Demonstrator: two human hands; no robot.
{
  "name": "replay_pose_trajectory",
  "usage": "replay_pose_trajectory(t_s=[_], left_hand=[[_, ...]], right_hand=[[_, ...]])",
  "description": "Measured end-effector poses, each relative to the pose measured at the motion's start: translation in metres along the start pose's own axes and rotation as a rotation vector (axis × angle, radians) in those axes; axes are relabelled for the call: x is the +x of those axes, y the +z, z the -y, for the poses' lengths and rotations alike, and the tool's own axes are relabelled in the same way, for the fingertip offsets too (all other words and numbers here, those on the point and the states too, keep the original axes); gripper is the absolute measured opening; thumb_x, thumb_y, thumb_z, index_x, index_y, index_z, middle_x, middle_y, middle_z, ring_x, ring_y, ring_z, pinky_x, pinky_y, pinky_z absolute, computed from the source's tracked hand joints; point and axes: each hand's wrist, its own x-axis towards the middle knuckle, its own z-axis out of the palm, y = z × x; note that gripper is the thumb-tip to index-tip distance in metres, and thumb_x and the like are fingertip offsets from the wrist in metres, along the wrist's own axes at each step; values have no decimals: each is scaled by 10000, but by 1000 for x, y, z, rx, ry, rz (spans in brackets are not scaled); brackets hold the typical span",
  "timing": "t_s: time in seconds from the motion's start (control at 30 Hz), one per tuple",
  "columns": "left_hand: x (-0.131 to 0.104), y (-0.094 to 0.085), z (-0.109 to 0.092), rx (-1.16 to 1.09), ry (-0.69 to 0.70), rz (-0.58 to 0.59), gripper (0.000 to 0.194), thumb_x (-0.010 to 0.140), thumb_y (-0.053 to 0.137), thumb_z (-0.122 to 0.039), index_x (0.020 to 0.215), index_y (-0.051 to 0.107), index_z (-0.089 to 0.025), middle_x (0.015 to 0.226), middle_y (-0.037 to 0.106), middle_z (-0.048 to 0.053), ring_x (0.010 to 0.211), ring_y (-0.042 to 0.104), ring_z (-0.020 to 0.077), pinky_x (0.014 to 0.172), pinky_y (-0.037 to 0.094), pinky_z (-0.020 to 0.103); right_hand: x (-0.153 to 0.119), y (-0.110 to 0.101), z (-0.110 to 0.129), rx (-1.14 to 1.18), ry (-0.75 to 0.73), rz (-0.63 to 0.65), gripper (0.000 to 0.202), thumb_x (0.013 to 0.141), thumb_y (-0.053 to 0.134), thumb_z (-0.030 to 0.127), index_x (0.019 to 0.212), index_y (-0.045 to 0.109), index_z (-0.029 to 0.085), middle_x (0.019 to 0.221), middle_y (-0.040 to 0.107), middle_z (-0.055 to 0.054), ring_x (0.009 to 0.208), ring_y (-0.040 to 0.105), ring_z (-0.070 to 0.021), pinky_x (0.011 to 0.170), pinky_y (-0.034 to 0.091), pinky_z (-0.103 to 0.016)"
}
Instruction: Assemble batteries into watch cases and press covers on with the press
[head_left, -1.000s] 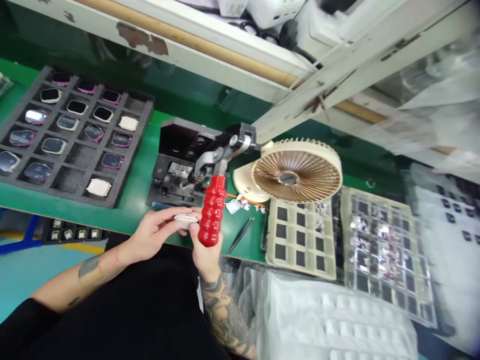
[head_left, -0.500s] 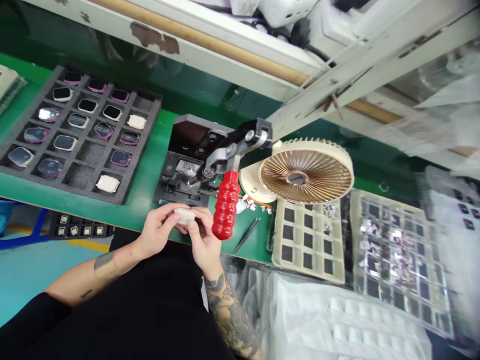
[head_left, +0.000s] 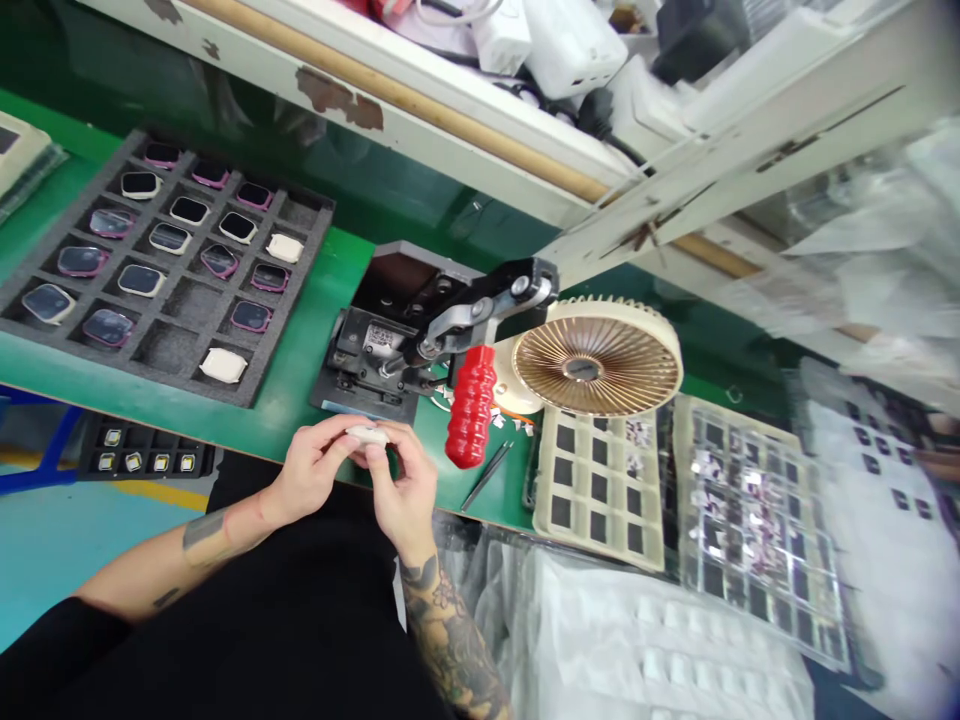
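Between the fingertips of my left hand (head_left: 313,468) and my right hand (head_left: 403,482) is a small white watch case (head_left: 367,436), pinched from both sides at the bench's front edge. Its far side is hidden by my fingers. Just beyond stands a black toggle-clamp press (head_left: 375,350) whose red handle (head_left: 471,408) hangs down to the right of my hands. On the left, a grey foam tray (head_left: 247,385) holds several watch cases with dark faces and pink or cream frames. A cream watch case (head_left: 223,365) lies in its near right pocket, showing a plain pale side.
A cream desk fan (head_left: 600,360) stands behind and right of the press. Tweezers (head_left: 486,476) lie on the green bench (head_left: 289,355). Beyond them are a cream compartment tray (head_left: 547,490) and a clear compartment tray (head_left: 761,500) with small parts. A shelf (head_left: 450,130) overhangs the back.
The camera view has shifted slightly. The white watch case in my fingers has tilted, so it now shows more edge-on. Both hands keep hold of it.
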Motion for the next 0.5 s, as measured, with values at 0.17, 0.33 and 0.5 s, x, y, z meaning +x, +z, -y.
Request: replay_pose_trajectory(t_s=[0.17,0.33,0.5], left_hand=[[-4,-7,5,186,274,63,314,1094,637,-314,1337,803,-204,1254,854,126,834,846,217,870,702,348],[-3,-14,1,128,257,30,278,1065,701,-291,1294,825,-196,1146,879,113,787,846,208,829,700,329],[7,-20,-17,-318,-202,-99,573,1028,772,-446,1491,683,-120,1087,874,159,853,869,273,736,691,339]], right_hand=[[6,-1,-3,104,5,1,243,1061,677,407,992,814,219,1046,820,-86,969,790,-237,870,654,-373],[11,-6,7,-12,-58,52,168,1051,693,339,1007,818,237,1012,826,-74,939,802,-245,869,666,-408],[61,-41,25,-425,-607,-306,597,1053,508,742,1228,719,212,1218,722,-145,1277,701,-354,1077,605,-611]])
